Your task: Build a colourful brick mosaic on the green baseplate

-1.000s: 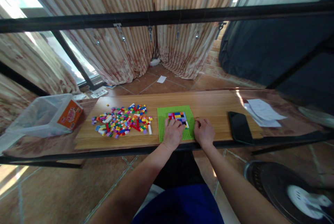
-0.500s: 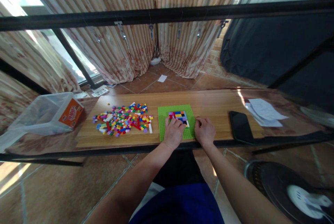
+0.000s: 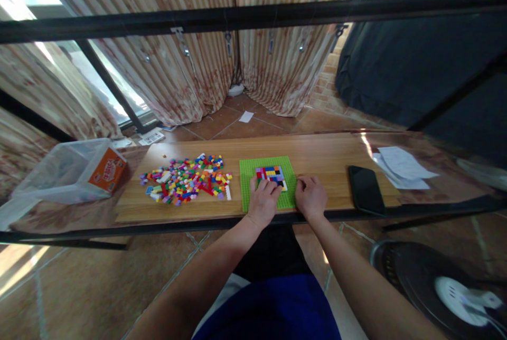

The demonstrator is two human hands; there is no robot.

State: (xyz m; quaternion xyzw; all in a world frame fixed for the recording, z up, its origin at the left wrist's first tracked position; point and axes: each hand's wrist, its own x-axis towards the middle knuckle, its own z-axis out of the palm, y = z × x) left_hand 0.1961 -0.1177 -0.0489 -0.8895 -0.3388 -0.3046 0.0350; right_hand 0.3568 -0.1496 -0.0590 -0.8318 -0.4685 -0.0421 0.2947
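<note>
A green studded baseplate point(image 3: 246, 171) lies on the wooden board in front of me. On its middle is a flat, multicoloured patch of toy building bricks point(image 3: 273, 172), with purple, red, blue, orange, black and white among them. My left hand point(image 3: 263, 201) rests over the near left part of this patch, fingers stretched forward onto the bricks and hiding some of them. At the baseplate's right edge, my right hand point(image 3: 311, 196) is closed with curled fingers against the rim. Its thumb and fingertips are partly hidden.
A wide pile of loose coloured bricks point(image 3: 186, 181) spreads left of the baseplate. Further left stands a clear plastic box point(image 3: 63, 171) with an orange label. To the right lie a black phone point(image 3: 365, 189) and white papers point(image 3: 404, 166). A black bar point(image 3: 253, 17) crosses beyond the table.
The view has shifted very slightly. Both hands stay in nearly the same places, with only a small movement of the left fingers on the bricks.
</note>
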